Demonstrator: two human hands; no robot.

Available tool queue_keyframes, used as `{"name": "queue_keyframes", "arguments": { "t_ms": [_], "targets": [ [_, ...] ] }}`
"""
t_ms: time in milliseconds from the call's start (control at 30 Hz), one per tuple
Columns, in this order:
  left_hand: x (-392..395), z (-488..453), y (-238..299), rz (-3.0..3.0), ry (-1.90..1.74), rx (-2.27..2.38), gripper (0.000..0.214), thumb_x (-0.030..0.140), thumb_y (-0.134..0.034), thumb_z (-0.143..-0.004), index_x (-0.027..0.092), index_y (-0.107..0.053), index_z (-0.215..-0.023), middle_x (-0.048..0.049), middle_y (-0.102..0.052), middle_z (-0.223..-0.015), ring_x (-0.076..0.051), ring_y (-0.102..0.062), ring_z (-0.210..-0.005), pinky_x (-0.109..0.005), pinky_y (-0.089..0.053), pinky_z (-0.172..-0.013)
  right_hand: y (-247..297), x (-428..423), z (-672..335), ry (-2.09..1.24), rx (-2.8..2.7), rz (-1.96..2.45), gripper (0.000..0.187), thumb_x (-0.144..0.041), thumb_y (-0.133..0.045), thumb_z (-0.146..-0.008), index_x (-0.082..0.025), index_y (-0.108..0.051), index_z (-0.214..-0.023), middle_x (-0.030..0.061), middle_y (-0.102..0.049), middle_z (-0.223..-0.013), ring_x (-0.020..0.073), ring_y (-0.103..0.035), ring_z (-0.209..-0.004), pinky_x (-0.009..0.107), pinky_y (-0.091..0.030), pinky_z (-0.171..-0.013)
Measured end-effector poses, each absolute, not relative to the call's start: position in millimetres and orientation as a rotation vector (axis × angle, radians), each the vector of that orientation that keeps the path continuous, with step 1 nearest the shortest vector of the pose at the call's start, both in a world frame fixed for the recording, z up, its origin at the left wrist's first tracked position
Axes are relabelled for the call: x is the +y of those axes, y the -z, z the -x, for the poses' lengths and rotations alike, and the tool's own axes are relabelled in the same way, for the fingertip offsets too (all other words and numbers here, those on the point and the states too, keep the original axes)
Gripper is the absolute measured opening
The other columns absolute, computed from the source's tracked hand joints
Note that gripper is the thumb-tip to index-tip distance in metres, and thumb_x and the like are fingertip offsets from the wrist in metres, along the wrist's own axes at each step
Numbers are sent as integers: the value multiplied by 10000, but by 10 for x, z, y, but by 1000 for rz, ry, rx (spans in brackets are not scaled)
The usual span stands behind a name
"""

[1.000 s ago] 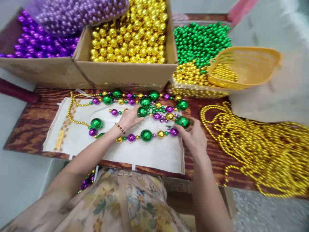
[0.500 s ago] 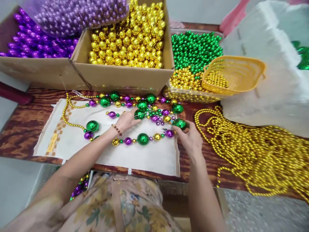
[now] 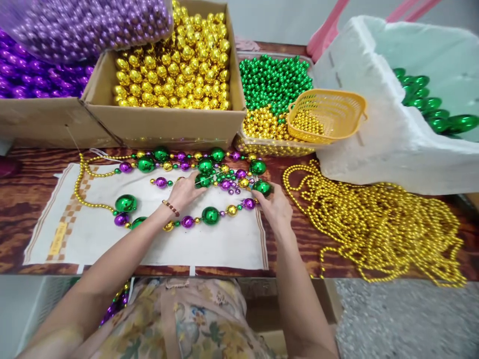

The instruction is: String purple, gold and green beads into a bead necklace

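On a white cloth (image 3: 224, 249) lies a looped strand of purple, gold and green beads (image 3: 187, 221). My left hand (image 3: 184, 193), wearing a brown bead bracelet (image 3: 171, 208), has its thumb and finger closed on a large green bead (image 3: 202, 180). A thin pale line, needle or thread, crosses that bead towards loose small beads (image 3: 225, 174). My right hand (image 3: 277, 208) grips another large green bead (image 3: 263, 188) at the cloth's right edge. Its palm side is hidden.
Behind the cloth stand cardboard boxes of gold balls (image 3: 172, 75) and purple balls (image 3: 45, 75). A tub of small green beads (image 3: 275, 82) holds a yellow basket (image 3: 337, 117). Gold bead chains (image 3: 377, 229) lie right, before a white foam box (image 3: 348, 109).
The camera view has turned right, so more of the foam box and its green beads shows. Both hands stay at the same green beads, with little movement between them.
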State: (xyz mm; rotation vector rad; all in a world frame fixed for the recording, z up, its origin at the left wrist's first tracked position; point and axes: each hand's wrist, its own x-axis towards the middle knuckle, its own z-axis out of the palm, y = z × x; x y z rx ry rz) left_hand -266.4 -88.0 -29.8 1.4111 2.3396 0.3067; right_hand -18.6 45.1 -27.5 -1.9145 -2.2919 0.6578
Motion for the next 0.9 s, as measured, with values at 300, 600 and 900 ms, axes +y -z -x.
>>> {"name": "queue_keyframes", "arguments": {
  "t_ms": [300,600,900],
  "targets": [
    [-883,2622,309,-1417,-255,2385,645,484,-605,-893,150,-455,-1424,-122,-746,-948,-296,-697,-952,-336,-501,-809,294,505,239,-646,-2310,1849,662,-651,-571,-825,-254,-519,-1352,103,-650,-1260,339,-620,-1106,457,-480,-876],
    [-902,2611,301,-1407,-283,2402,625,473,-623,-883,170,-475,-1410,-92,-738,-910,-279,-688,-941,-322,-498,-801,365,546,219,-651,-2349,1689,628,-573,-580,-832,-241,-521,-1362,109,-623,-1296,322,-601,-1137,448,-482,-899],
    [-893,2628,246,-1349,-338,2397,631,450,-621,-891,153,-459,-1423,-93,-737,-903,-270,-690,-893,-329,-495,-798,358,549,226,-686,-2224,1689,650,-548,-593,-819,-222,-504,-1374,110,-618,-1311,316,-597,-1144,448,-484,-904]
  ]
}}
